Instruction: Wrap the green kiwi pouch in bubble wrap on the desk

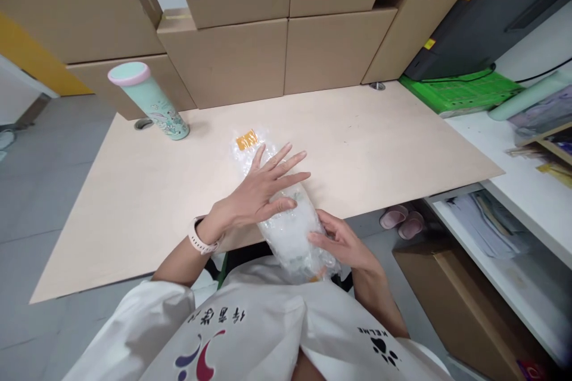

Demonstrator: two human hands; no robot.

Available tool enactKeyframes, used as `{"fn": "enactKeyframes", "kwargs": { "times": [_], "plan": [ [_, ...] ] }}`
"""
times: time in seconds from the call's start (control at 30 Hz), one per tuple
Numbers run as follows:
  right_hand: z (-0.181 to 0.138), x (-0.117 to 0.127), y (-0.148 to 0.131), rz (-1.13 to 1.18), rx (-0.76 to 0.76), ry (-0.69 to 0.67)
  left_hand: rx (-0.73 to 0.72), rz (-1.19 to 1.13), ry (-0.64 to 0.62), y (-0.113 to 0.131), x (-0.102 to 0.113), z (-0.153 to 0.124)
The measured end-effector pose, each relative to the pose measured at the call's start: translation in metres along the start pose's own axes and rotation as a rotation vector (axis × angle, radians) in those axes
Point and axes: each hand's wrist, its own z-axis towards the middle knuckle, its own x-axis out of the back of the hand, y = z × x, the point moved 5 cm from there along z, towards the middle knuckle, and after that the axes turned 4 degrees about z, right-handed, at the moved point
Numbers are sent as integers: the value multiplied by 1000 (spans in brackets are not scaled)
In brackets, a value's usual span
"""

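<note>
A long parcel wrapped in clear bubble wrap lies on the light wooden desk, its near end hanging over the front edge. An orange strip of tape sits at its far end. My left hand lies flat on top of the parcel with fingers spread, a pale watch on the wrist. My right hand grips the near right side of the parcel with curled fingers.
A mint tumbler with a pink lid stands at the desk's far left. Cardboard boxes are stacked along the back. A green tray and white shelving are to the right; slippers and a brown box are on the floor.
</note>
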Motion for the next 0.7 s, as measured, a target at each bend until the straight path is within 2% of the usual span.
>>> {"fn": "enactKeyframes", "kwargs": {
  "times": [0.1,0.17,0.23,0.33,0.4,0.47,0.53,0.63,0.7],
  "plan": [
    [-7,5,1,22,18,8,70,-150,10,-12,-6,-4],
    [-9,9,3,49,21,36,121,-317,36,-11,-10,-9],
    [-10,11,5,90,24,62,189,-584,52,-5,-16,-14],
    [-9,11,3,155,70,112,310,-1133,80,7,-29,-21],
    [-7,11,1,195,103,165,328,-1384,152,14,-38,-23],
    [-4,10,-1,236,117,234,323,-1433,282,16,-46,-25],
    [0,9,-2,261,127,318,341,-1345,402,17,-53,-27],
    [8,7,-8,224,174,441,420,-1176,484,19,-62,-30],
    [14,4,-14,153,194,477,510,-1131,516,16,-63,-29]
  ]
}}
